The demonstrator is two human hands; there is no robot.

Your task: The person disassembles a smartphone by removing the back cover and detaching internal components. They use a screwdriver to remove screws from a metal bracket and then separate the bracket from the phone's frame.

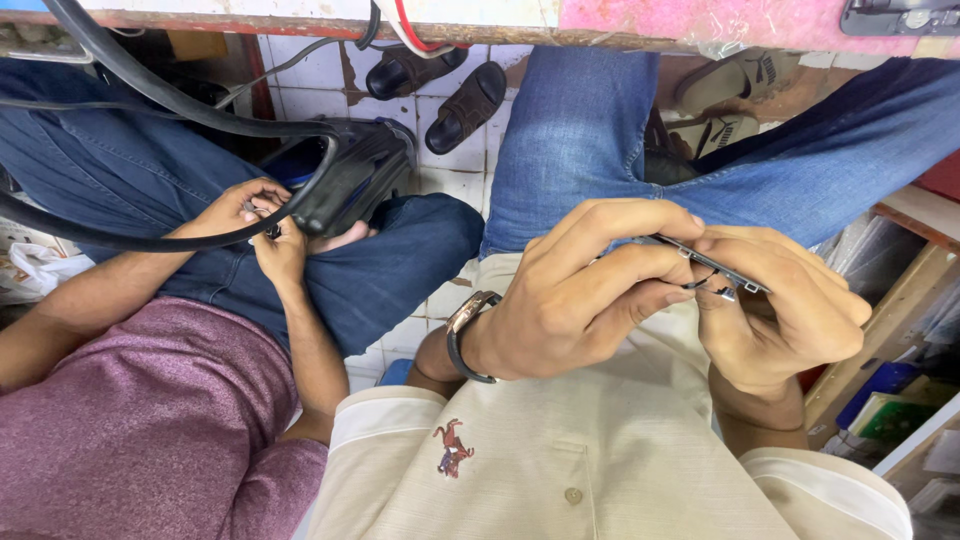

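- Your left hand (575,290) is curled, with thumb and fingertips pinched on the near end of a thin dark metal strip (700,262); your index finger arches over the top of it.
- Your right hand (785,305) grips the other end of the same strip, fingers folded around it from the far side, thumb pressed under its edge.
- The strip runs slantwise between your two sets of fingertips, lower toward your right fingers. A small dark bit hangs just under it, beside your left fingertips; what it is cannot be told.
- A wristwatch (468,335) with a dark band sits on your left wrist, behind your clenched fingers.
- Below your fingers lies your cream polo shirt (560,460); beyond them, your blue jeans (580,130).
- Well to the left of your left fingers, a co-worker in a purple shirt (150,420) has both hands (262,228) closed on a black device (350,180), with a thick black cable (150,95) looping over them.
- Past your fingers, on the tiled floor, lie dark sandals (440,90).
- Beyond your right fingers, wooden shelving (900,300) holds small packets.
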